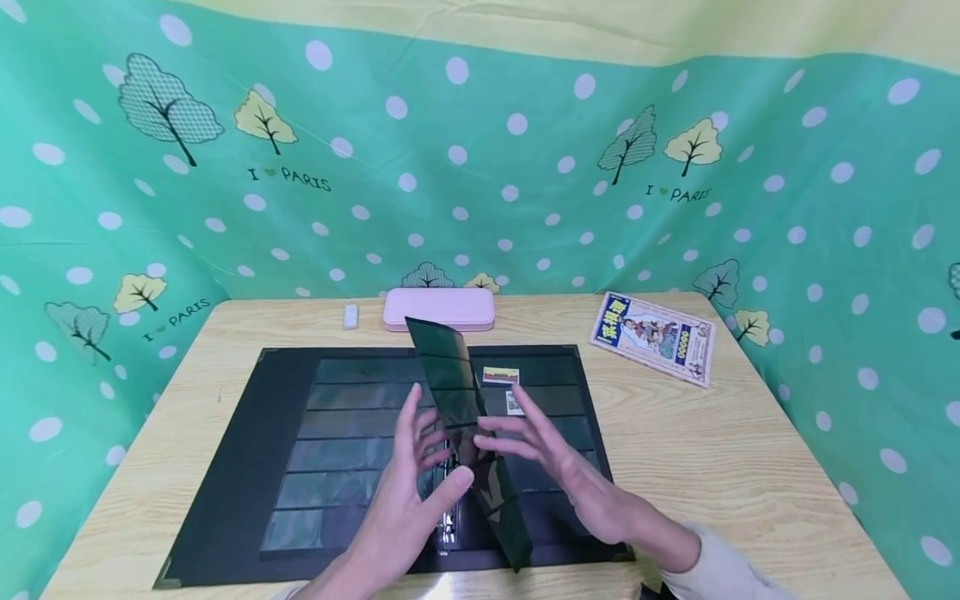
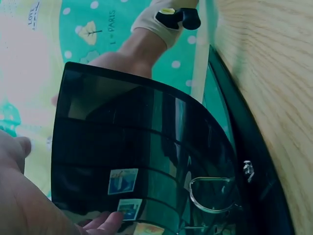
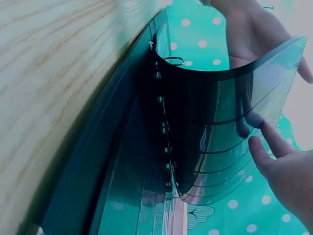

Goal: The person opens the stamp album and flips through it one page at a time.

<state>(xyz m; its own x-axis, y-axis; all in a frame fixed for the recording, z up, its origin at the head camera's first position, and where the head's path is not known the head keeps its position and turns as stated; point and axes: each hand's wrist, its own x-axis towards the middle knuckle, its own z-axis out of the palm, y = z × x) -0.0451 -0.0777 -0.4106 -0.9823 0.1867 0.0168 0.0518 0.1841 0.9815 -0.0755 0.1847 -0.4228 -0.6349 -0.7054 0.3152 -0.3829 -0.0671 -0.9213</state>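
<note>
A black stamp album [image 1: 217, 467] lies spread on the table, one dark page [image 1: 442, 367] standing up and curved above its ring binding [image 2: 210, 196]. On the page's left side is my left hand [image 1: 405, 500], fingers extended and thumb apart; its fingertips are close to the page face in the left wrist view. From the other side, my right hand [image 1: 577, 475] has its fingertips at the page, touching it in the right wrist view. Neither hand pinches the page. Stamps [image 2: 122, 181] sit in the page's strips. Two more stamps [image 1: 500, 375] show on the right-hand page.
Behind the album lies a pink case [image 1: 438, 308], with a small white block [image 1: 350, 317] to its left. A colourful booklet [image 1: 656, 336] rests at the back right of the wooden table [image 1: 750, 467]. A green dotted curtain [image 1: 480, 200] encloses the back and sides.
</note>
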